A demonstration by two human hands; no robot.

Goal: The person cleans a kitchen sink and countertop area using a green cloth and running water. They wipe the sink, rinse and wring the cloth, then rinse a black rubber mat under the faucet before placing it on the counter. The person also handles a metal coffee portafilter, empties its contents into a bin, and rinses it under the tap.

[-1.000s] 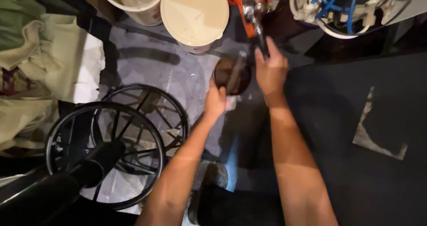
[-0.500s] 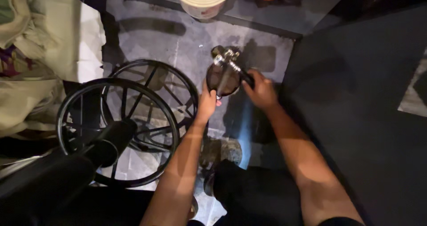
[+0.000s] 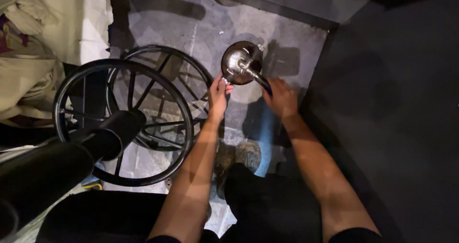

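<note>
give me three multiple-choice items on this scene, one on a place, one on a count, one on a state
1. Where do the black spoked wheels lie from the shiny round metal bowl-shaped part?
A. to its left
B. to its right
C. on top of it

2. How many spoked wheels show?
A. one
B. two
C. four

3. What is the right hand doing?
A. resting flat on the floor
B. gripping the dark handle
C. holding a cloth

Answers: 1 A, the wheels fill the picture's left. 2 B, two rims overlap. 3 B, fingers wrap the handle, while the left hand touches the part's rim.
</note>
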